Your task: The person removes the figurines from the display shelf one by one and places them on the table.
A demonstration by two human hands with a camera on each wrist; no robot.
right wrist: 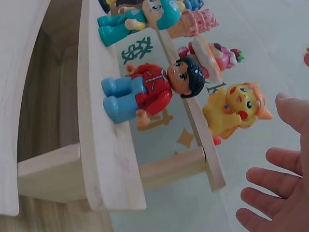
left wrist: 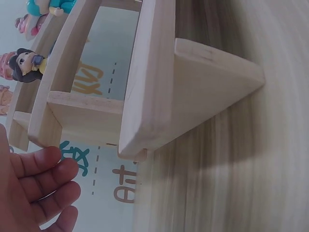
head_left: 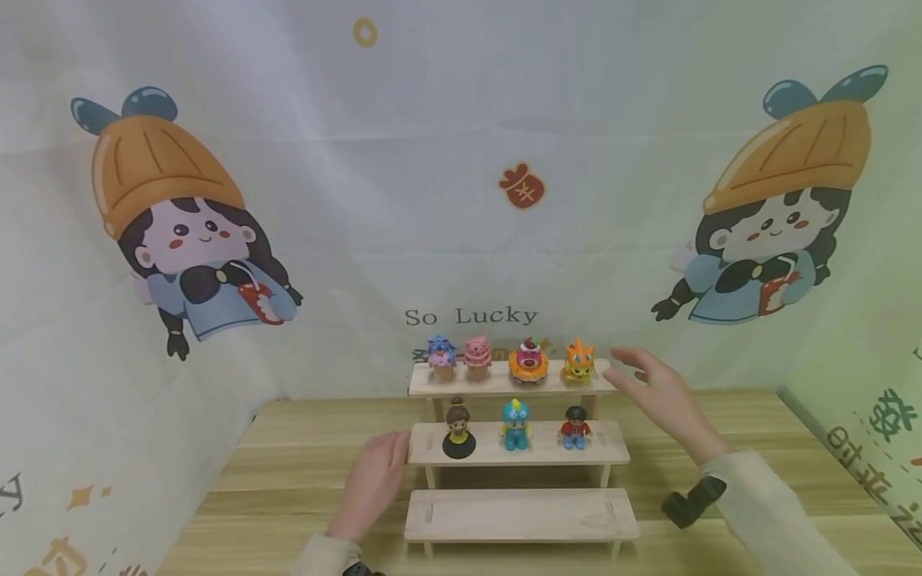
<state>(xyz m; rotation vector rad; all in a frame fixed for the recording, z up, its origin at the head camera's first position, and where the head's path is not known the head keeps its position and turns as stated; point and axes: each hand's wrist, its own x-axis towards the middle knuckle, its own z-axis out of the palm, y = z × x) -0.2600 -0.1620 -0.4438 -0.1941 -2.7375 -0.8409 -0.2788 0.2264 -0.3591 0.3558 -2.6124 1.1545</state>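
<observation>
On a three-tier wooden stand (head_left: 522, 516), the top tier carries a blue figure (head_left: 442, 358), a pink one (head_left: 477, 358), one with an orange ring (head_left: 529, 362) and an orange-eared yellow one (head_left: 579, 362). The middle tier holds a yellow-dressed figure on a black base (head_left: 458, 430), a teal figure (head_left: 515, 426) and a red-jacketed one (head_left: 575, 429). My left hand (head_left: 373, 480) is at the middle tier's left end, fingers relaxed; contact is unclear. Beside the top tier's right end, my right hand (head_left: 659, 394) has fingers spread and holds nothing, near the yellow figure (right wrist: 236, 108).
The stand's lowest tier (head_left: 522, 514) bears no figures. Wooden tabletop (head_left: 310, 448) extends on both sides of the stand. Behind and beside it hangs a pale printed cloth (head_left: 346, 200). A black wrist device (head_left: 693, 502) sits at the right sleeve.
</observation>
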